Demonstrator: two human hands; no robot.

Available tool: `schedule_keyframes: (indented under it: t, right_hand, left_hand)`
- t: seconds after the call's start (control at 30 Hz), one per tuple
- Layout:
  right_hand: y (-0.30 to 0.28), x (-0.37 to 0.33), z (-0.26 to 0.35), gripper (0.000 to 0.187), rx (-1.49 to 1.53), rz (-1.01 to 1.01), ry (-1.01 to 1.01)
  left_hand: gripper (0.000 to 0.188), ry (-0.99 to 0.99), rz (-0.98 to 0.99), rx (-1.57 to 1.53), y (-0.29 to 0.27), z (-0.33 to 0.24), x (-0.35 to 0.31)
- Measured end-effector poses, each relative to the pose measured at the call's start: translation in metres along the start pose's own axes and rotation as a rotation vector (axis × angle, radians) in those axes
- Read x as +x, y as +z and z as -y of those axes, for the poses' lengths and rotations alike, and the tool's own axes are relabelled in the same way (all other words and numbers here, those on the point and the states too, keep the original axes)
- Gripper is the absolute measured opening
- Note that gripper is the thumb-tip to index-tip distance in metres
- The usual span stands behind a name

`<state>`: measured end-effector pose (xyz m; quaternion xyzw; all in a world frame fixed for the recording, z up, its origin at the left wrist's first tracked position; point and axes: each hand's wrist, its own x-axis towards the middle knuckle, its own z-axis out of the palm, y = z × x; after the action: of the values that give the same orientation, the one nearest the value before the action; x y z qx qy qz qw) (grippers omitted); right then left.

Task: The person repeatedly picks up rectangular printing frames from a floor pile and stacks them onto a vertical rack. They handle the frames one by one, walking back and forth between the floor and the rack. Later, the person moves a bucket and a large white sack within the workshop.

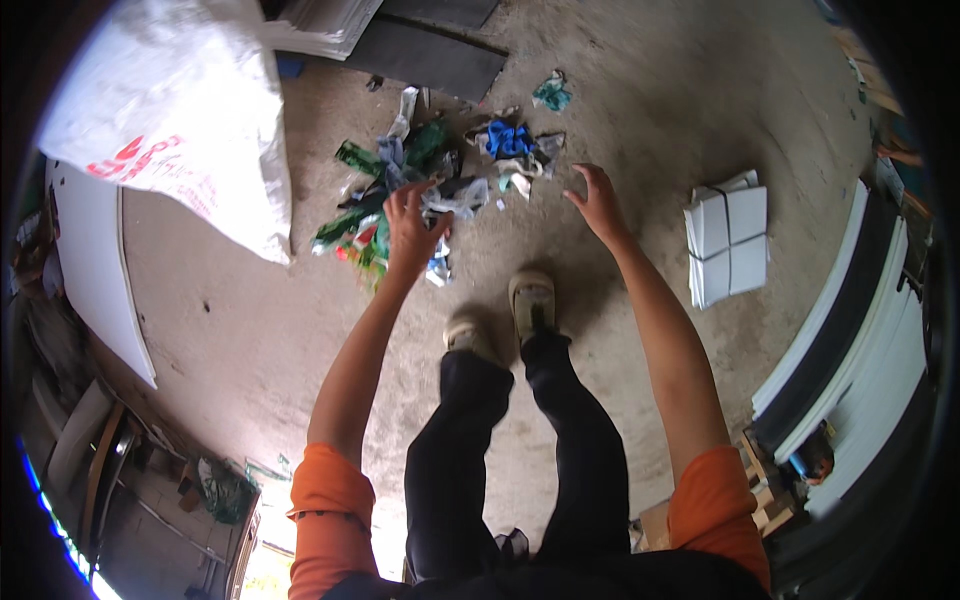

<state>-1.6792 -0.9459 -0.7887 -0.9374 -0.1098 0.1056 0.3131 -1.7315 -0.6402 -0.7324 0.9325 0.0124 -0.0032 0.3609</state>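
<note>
I stand on a concrete floor (250, 330) over a heap of crumpled plastic wrappers and bags (400, 190), green, blue, grey and red. My left hand (412, 225) reaches down onto the heap, fingers curled into the wrappers at a pale grey bag (458, 196). My right hand (597, 203) hovers above the floor just right of the heap, fingers spread, holding nothing. A blue scrap (510, 140) lies at the heap's far side. A lone teal scrap (552, 92) lies further away.
A large white woven sack (190, 120) lies at the upper left. A tied bundle of white sheets (730, 240) sits on the floor at the right. Flat white boards (860, 330) line the right side, and dark panels (430, 50) lie beyond the heap.
</note>
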Motion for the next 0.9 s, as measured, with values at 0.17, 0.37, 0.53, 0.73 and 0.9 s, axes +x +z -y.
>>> schedule_keyframes:
  t: [0.17,0.37,0.53,0.73,0.9]
  right_hand:
    - [0.061,0.089,-0.050,0.042,-0.146,-0.292,-0.135]
    - [0.104,0.141,-0.077,0.032,-0.154,-0.392,-0.194]
    - [0.095,0.110,-0.068,0.024,0.158,-0.311,-0.223]
    - [0.108,0.041,-0.017,0.033,-0.066,-0.234,-0.374]
    - [0.127,0.040,-0.039,0.034,-0.169,-0.140,-0.387]
  left_hand:
    - [0.057,0.063,-0.002,0.001,0.098,0.022,0.057]
    - [0.059,0.059,0.167,0.165,0.152,0.035,0.093]
    - [0.046,0.097,0.138,0.222,0.164,0.046,0.098]
    - [0.034,0.150,0.130,0.229,0.156,0.062,0.087]
    - [0.028,0.215,0.092,0.153,0.155,0.060,0.078]
